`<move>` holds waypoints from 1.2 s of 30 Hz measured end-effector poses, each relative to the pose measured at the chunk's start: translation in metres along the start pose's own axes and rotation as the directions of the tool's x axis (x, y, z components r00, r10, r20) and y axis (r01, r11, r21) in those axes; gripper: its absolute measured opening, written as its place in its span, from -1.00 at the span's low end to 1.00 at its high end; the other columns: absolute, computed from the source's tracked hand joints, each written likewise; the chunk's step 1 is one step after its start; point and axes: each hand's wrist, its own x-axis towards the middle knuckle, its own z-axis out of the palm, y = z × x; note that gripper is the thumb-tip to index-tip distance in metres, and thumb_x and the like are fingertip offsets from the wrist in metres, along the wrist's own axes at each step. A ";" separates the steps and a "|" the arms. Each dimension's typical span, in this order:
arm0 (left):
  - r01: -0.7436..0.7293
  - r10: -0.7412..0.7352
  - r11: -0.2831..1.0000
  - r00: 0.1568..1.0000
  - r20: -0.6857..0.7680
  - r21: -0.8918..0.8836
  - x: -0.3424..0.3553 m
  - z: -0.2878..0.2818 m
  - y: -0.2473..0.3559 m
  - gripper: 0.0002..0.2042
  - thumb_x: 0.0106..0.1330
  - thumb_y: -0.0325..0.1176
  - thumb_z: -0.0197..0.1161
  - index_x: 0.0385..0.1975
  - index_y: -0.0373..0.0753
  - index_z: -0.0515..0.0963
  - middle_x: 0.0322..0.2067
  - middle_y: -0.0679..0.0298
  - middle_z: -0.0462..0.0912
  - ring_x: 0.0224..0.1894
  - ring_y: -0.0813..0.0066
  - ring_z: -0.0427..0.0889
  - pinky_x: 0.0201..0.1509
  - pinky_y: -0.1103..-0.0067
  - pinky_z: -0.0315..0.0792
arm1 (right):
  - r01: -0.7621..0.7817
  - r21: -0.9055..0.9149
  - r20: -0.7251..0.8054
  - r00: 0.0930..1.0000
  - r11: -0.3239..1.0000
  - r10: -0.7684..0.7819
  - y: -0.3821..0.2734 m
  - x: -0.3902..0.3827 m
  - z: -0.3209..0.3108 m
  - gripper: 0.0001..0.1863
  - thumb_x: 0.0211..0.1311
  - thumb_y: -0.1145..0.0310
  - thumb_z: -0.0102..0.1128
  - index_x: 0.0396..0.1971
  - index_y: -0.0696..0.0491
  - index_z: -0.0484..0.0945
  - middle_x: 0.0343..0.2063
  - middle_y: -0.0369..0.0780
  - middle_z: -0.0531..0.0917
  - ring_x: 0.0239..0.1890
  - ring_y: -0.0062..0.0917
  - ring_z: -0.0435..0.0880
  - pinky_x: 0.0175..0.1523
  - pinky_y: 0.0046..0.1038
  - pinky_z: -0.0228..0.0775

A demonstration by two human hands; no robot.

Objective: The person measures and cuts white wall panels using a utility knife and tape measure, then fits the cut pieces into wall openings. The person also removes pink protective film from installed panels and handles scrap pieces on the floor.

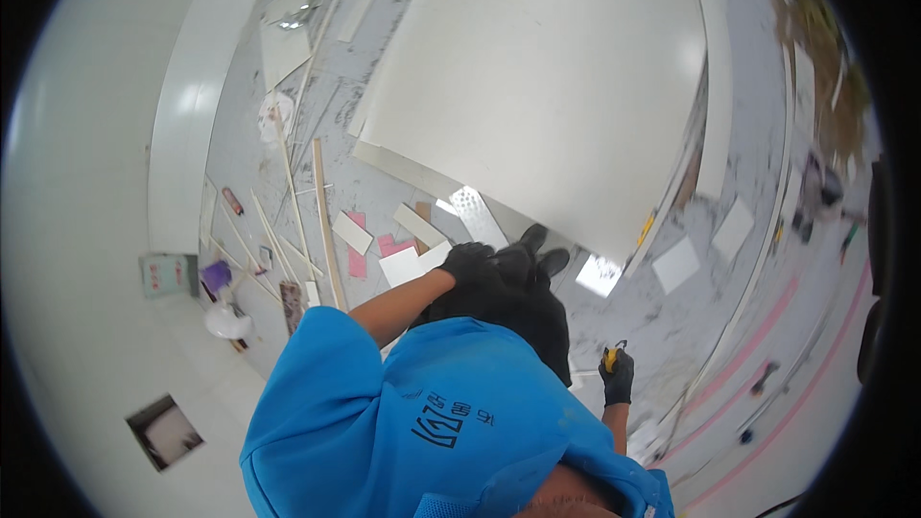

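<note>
My left hand [470, 262], in a black glove, rests on my dark trousers [518, 312] near the knee. Its fingers look laid out over the leg with nothing in them, though black on black blurs their outline. Off to the right, my black-gloved right hand [619, 379] is closed around a small yellow tool [610, 359]; a thin dark tip sticks out of it, and its exact kind is unclear. A large white panel [537, 86] lies on the floor in front of my dark shoes [533, 238]. Something yellow [646, 227] lies along its right edge.
White offcuts [676, 265] and pink pieces [357, 245] are scattered on the grey floor. Long thin strips [326, 221] lie at the left, beside a red cylinder [232, 200] and a white bag [228, 320]. A long white panel [206, 86] runs along the left wall. Pink lines [739, 364] cross the right side.
</note>
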 end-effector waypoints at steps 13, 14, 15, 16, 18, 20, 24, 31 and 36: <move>0.424 -0.519 0.821 0.834 -0.189 -0.383 -0.155 0.048 -0.252 -0.62 0.29 -0.05 -0.11 -0.30 -0.18 0.59 -0.23 0.09 0.63 -0.11 0.12 0.57 -0.01 0.29 0.40 | 0.319 -0.417 0.557 0.830 0.851 -0.038 -0.145 -0.010 0.341 -0.63 0.25 -0.02 0.04 -0.15 -0.03 0.47 -0.41 -0.28 0.57 -0.46 -0.50 0.59 -0.45 -0.49 0.43; 0.440 -0.527 0.808 0.837 -0.147 -0.392 -0.159 0.051 -0.275 -0.64 0.30 -0.08 -0.10 -0.32 -0.16 0.59 -0.25 0.09 0.62 -0.13 0.13 0.57 -0.02 0.30 0.40 | 0.325 -0.394 0.592 0.805 0.860 -0.032 -0.138 -0.018 0.377 -0.61 0.26 -0.04 0.01 -0.14 -0.03 0.48 -0.40 -0.29 0.57 -0.45 -0.51 0.59 -0.45 -0.50 0.43; 0.438 -0.559 0.769 0.814 -0.158 -0.466 -0.160 0.047 -0.299 -0.67 0.31 -0.11 -0.09 -0.33 -0.15 0.58 -0.27 0.09 0.62 -0.14 0.13 0.57 -0.04 0.30 0.40 | 0.347 -0.432 0.584 0.811 0.832 -0.035 -0.128 -0.022 0.416 -0.58 0.28 -0.05 -0.01 -0.13 -0.02 0.49 -0.40 -0.30 0.58 -0.45 -0.51 0.59 -0.45 -0.51 0.43; 0.382 -0.549 0.791 0.789 -0.277 -0.478 -0.162 0.041 -0.321 -0.69 0.33 -0.14 -0.09 -0.34 -0.14 0.58 -0.30 0.09 0.61 -0.16 0.13 0.57 -0.06 0.31 0.41 | 0.408 -0.448 0.659 0.752 0.796 -0.015 -0.119 -0.028 0.453 -0.56 0.29 -0.07 -0.03 -0.11 -0.02 0.49 -0.40 -0.31 0.58 -0.45 -0.52 0.59 -0.45 -0.52 0.43; 0.309 -0.529 0.808 0.756 -0.386 -0.501 -0.172 0.025 -0.345 -0.72 0.31 -0.17 -0.07 -0.29 -0.15 0.57 -0.22 0.10 0.60 -0.12 0.16 0.57 -0.02 0.34 0.41 | 0.339 -0.474 0.711 0.691 0.812 0.126 -0.099 -0.043 0.519 -0.55 0.28 -0.08 -0.02 -0.13 0.00 0.50 -0.38 -0.29 0.59 -0.41 -0.51 0.60 -0.42 -0.49 0.46; 0.219 -0.591 0.770 0.598 -0.541 -0.599 -0.181 -0.020 -0.366 -0.76 0.30 -0.24 -0.03 -0.21 -0.17 0.55 -0.14 0.13 0.59 -0.07 0.22 0.56 0.01 0.38 0.42 | 0.429 -0.569 0.718 0.675 0.702 0.169 -0.080 -0.058 0.589 -0.55 0.27 -0.09 0.00 -0.15 0.02 0.50 -0.35 -0.27 0.59 -0.37 -0.50 0.61 -0.39 -0.47 0.48; -0.211 -0.503 0.625 0.627 -0.595 -0.751 -0.190 -0.133 -0.377 -0.75 0.29 -0.33 0.08 -0.08 -0.23 0.50 -0.07 0.18 0.56 -0.02 0.36 0.53 0.06 0.48 0.41 | 0.786 -0.402 0.916 0.336 0.469 0.221 -0.049 -0.096 0.722 -0.56 0.26 0.05 0.06 -0.07 0.12 0.45 -0.19 -0.16 0.58 -0.20 -0.37 0.60 -0.11 -0.34 0.49; -0.537 -0.498 0.253 0.641 -0.584 -0.805 -0.214 -0.257 -0.357 -0.57 0.25 -0.43 0.22 0.13 -0.31 0.36 0.02 0.20 0.53 0.04 0.50 0.52 0.10 0.56 0.42 | 0.951 -0.125 0.816 -0.065 0.284 0.575 0.028 -0.168 0.884 -0.61 0.17 0.33 0.18 -0.02 0.17 0.43 -0.05 -0.02 0.51 0.00 -0.17 0.50 0.16 -0.28 0.32; -0.264 -0.690 0.340 0.582 -0.430 -0.903 -0.241 -0.292 -0.416 -0.58 0.16 -0.44 0.31 0.04 -0.29 0.45 -0.09 0.21 0.60 -0.08 0.51 0.59 -0.01 0.56 0.50 | 0.848 0.483 0.643 -0.511 0.216 0.570 0.085 -0.213 0.994 -0.54 0.11 0.28 0.26 -0.02 0.18 0.43 -0.05 0.01 0.50 0.02 -0.13 0.47 0.16 -0.25 0.30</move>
